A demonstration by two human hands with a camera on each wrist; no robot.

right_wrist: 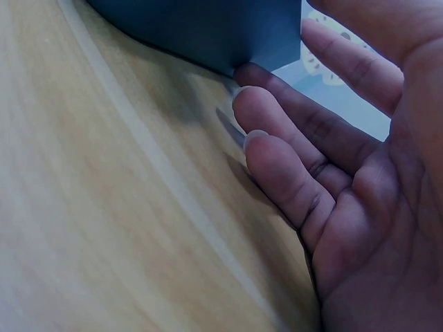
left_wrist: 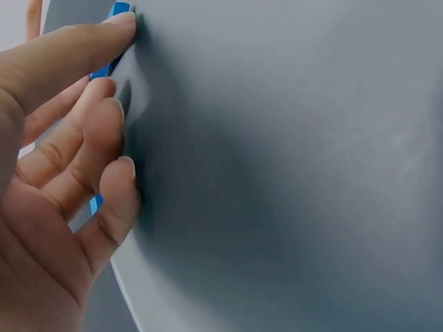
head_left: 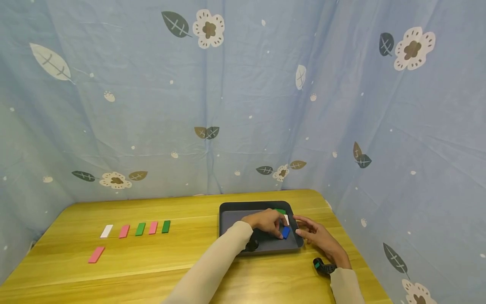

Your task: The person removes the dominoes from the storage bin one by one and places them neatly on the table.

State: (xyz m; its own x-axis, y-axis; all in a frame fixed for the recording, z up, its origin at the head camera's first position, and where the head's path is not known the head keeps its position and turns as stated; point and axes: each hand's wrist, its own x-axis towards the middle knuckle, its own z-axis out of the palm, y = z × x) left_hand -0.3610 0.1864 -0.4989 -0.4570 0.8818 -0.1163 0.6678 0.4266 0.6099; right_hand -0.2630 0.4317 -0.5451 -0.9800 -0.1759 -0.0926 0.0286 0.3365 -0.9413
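Observation:
Inside the dark grey tray [head_left: 243, 206], my left hand [head_left: 265, 221] reaches down near the right end. Thumb and forefinger are at either end of a blue tile [head_left: 286, 232], pinching it against the tray floor; part of this blue tile [left_wrist: 120, 8] shows past the thumb in the left wrist view. A white tile [head_left: 286, 219] and a green tile [head_left: 280, 211] lie just beyond it, partly hidden by the fingers. My right hand [head_left: 320, 238] rests at the tray's right wall, fingers loosely bent and spread; its lower fingers [right_wrist: 277, 166] lie along the tabletop.
On the wooden table [head_left: 152, 270] to the left lie a white tile [head_left: 106, 231], two pink tiles [head_left: 124, 231], a light green tile [head_left: 140, 229] and a dark green tile [head_left: 166, 226] in a row. Another pink tile [head_left: 96, 254] lies nearer. A curtain [head_left: 243, 93] hangs behind.

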